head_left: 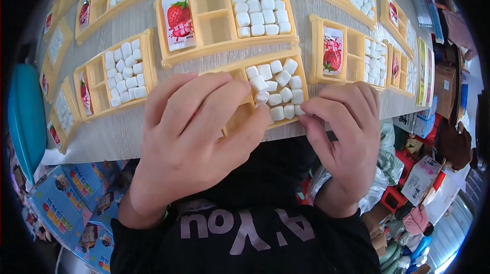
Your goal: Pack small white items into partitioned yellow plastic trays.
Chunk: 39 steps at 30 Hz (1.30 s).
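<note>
Item one: pale yellow tray (303, 72), on the desk (115, 133) edge nearest you, apparently set there for easy reach by both hands; its left end is hidden under your left hand (196, 128). Contents: white marshmallows (283, 77) in the right-hand compartment, loosely arranged and unevenly tilted. Left hand: index and thumb bent, apart, at the marshmallows' left side; whether they grip one, you cannot tell from here. Right hand (347, 126): thumb and index close together at the near right corner, perhaps to square the row; a grip cannot be confirmed. Beyond: a similar tray (213, 26) with neater marshmallows, two bare compartments and a strawberry packet (178, 21), others around it, seemingly spread so each lies open from above. Off the desk: blue boxes (64, 187) lower left; teal tub (25, 110) far left.
</note>
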Each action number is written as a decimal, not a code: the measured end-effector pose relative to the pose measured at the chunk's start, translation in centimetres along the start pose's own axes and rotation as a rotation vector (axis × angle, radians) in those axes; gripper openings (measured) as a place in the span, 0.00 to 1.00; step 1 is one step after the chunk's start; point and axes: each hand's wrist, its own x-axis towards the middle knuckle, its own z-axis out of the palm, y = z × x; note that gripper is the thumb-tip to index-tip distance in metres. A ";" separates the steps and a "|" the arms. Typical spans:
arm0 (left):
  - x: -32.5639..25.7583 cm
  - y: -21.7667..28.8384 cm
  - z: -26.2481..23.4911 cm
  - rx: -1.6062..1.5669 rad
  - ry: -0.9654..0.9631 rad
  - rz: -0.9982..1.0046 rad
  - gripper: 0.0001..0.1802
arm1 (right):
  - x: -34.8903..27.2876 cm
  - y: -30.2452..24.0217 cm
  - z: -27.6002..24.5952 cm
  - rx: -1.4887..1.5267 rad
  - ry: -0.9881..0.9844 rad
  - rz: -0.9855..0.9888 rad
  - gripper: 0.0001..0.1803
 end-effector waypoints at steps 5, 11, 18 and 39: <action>0.1 -0.2 0.3 0.002 0.024 -0.021 0.17 | 0.5 -0.2 0.2 0.054 0.030 0.044 0.12; 0.0 -0.2 0.1 0.005 -0.001 0.001 0.18 | 0.5 -0.3 -0.8 -0.068 -0.008 -0.009 0.10; 0.0 -0.1 0.0 0.015 -0.025 -0.016 0.16 | 0.6 -0.6 0.0 -0.015 0.062 0.039 0.10; 0.8 -0.1 -0.5 0.006 -0.166 -0.150 0.23 | 1.4 -0.5 -0.5 0.027 -0.092 -0.024 0.12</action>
